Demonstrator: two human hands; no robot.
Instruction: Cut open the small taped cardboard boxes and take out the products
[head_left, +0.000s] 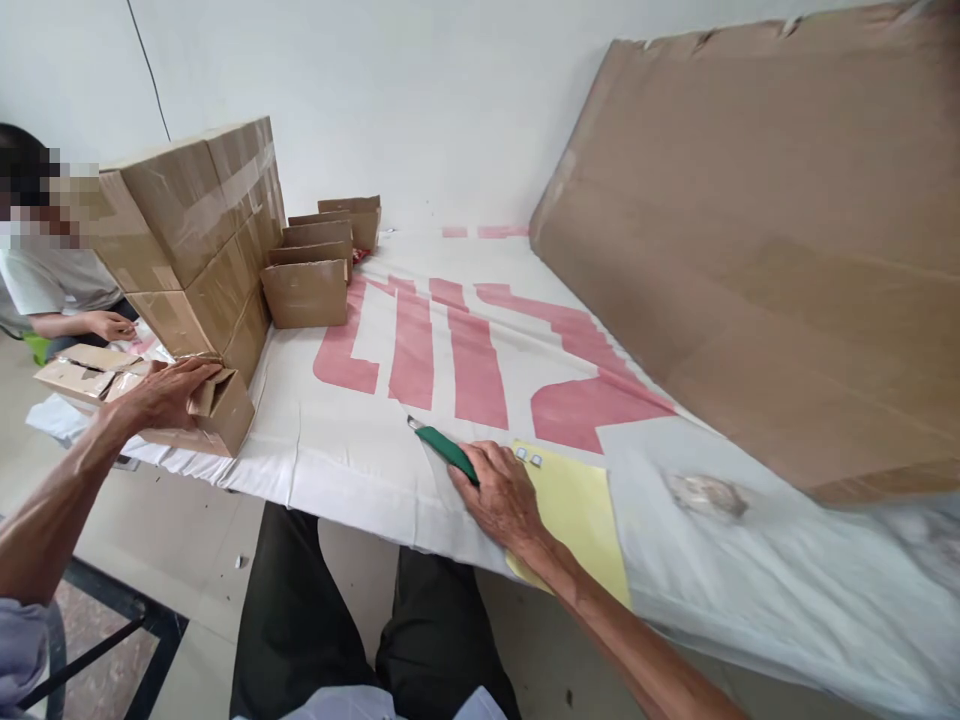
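Head view: grips a green cutter (448,453) in the curled fingers of the right hand (499,492), lower centre, and rests the left hand (166,396), pinch unclear, on a seemingly unclosed carton (234,420) at left.

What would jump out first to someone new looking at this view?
Likely the huge brown cardboard sheet filling the upper right, then the stacked taped boxes at the upper left. Between them, bold red shapes stand out on the white cloth. Nearer, the green cutter in the right hand draws the eye, beside a yellow sheet.
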